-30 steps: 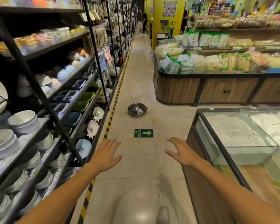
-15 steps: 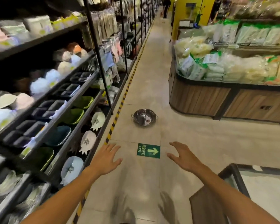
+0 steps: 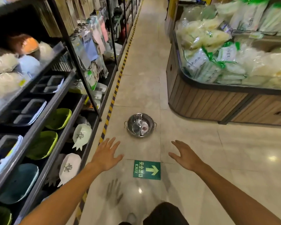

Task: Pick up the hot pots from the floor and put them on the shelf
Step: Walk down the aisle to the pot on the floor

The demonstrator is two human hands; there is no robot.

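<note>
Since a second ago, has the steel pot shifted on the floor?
No. The steel pot keeps its place just beyond the green exit sign, beside the striped floor tape; only the camera came closer.

The pot (image 3: 140, 125) at 12 o'clock is polished metal, mirror-bright inside, with a thin metal divider. The floor (image 3: 193, 143) is smooth glossy tile that throws back the lights. The exit sticker (image 3: 147, 170) on it looks flat and slightly shiny. At 9 o'clock the shelf (image 3: 44, 109) has dark matt metal rails carrying glossy green bowls (image 3: 59, 116) and matt grey plastic trays (image 3: 28, 111). At 2 o'clock the counter (image 3: 206, 101) is clad in matt wooden slats, under crinkled clear plastic bags (image 3: 217, 62).
</note>
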